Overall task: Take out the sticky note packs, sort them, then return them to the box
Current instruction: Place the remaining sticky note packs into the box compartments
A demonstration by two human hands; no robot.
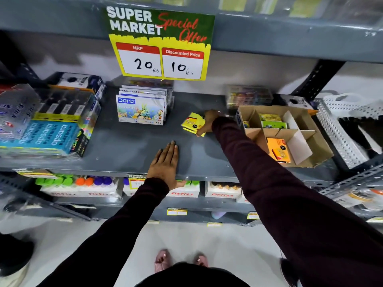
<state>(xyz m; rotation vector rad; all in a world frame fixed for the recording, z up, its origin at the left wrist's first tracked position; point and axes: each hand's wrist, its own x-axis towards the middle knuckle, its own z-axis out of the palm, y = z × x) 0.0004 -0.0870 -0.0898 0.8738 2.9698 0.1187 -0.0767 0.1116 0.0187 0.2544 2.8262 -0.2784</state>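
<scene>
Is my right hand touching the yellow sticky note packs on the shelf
Touching. The head view shows the right hand with fingers wrapped over the yellow sticky note packs, no gap visible.

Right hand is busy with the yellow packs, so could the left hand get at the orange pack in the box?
Probably not easily: the left hand lies flat on the shelf, and the right arm crosses between it and the orange pack.

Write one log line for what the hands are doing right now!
right hand: gripping yellow sticky note packs on shelf | left hand: flat on shelf | box: packs remain
</scene>
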